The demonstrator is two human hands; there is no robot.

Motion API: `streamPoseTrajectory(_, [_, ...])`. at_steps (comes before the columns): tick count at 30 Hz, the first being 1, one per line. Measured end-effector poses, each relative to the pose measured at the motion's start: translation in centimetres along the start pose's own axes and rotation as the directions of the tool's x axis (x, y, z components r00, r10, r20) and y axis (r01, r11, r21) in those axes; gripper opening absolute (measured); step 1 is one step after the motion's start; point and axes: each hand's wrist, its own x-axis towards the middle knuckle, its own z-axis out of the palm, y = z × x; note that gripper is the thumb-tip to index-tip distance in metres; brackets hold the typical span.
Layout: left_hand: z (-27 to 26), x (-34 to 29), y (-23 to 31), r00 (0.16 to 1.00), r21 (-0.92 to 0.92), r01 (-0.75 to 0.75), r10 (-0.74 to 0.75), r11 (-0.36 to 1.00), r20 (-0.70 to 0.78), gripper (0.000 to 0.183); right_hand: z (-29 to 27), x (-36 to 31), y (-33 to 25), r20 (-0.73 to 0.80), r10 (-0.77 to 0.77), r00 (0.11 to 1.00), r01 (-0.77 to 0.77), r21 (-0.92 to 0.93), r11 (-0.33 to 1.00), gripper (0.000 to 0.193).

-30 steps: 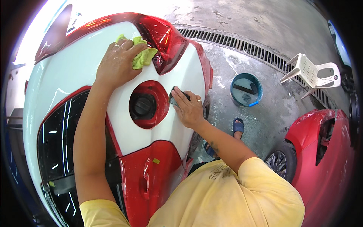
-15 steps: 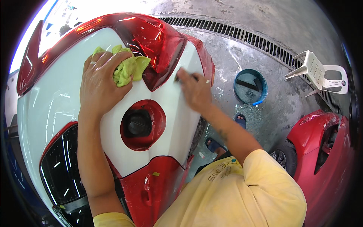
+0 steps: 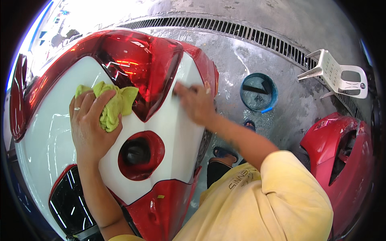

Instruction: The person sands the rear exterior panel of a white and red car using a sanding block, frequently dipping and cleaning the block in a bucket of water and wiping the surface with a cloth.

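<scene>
My left hand [image 3: 91, 130] is closed around a bunched lime-green cloth [image 3: 114, 106], which rests on the white rear side of a red and white car [image 3: 181, 140]. The cloth's loose corner reaches the lower edge of the red tail light [image 3: 138, 60]. My right hand [image 3: 198, 105], smeared by motion, lies on the white strip just right of that light. Its fingers are bent over a small dark thing whose kind is too blurred to tell. Below both hands is the round red fuel-filler recess [image 3: 157, 150] with a black cap [image 3: 136, 152] inside.
On the wet concrete to the right stands a blue-green bucket [image 3: 276, 98] of water with a dark angular piece [image 3: 261, 89] in it. Beyond are a white plastic chair [image 3: 327, 72] and a floor drain grate [image 3: 241, 30]. A red car part [image 3: 321, 140] is at lower right.
The car appears lower and further left in view as the view shifts. My left hand keeps its grip on the cloth by the tail light. My right hand still moves along the white strip.
</scene>
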Motion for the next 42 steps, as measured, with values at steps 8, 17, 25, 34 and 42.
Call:
streamPoseTrajectory(8, [0.4, 1.2, 0.6, 1.0, -0.005, -0.004, 0.004, 1.0, -0.011, 0.052, 1.8, 3.9, 6.1, -0.075, 0.23, 0.97, -0.233, -0.027, 0.972, 0.042])
streamPoseTrajectory(17, [-0.2, 1.4, 0.5, 1.0, 0.015, -0.009, 0.01, 1.0, -0.015, 0.054, 1.6, 5.9, 7.9, 0.065, 0.228, 0.972, -0.229, 0.013, 0.973, 0.047])
streamPoseTrajectory(25, [0.2, 1.5, 0.3, 1.0, -0.002, 0.014, -0.014, 1.0, 0.023, 0.055, -0.2, 5.8, 6.7, 0.092, 0.204, 0.975, -0.205, 0.01, 0.979, 0.041])
streamPoseTrajectory(34, [0.0, 1.5, 0.4, 0.999, -0.003, 0.022, -0.022, 1.0, 0.023, 0.055, -0.1, 7.8, 8.9, 0.166, 0.101, 0.981, -0.1, -0.017, 0.995, 0.042])
streamPoseTrajectory(42, [0.3, 1.4, 0.1, 1.0, -0.01, 0.01, -0.01, 1.0, 0.01, 0.054, 0.3, 7.2, 8.9, 0.214, 0.187, 0.959, -0.208, 0.08, 0.975, 0.043])
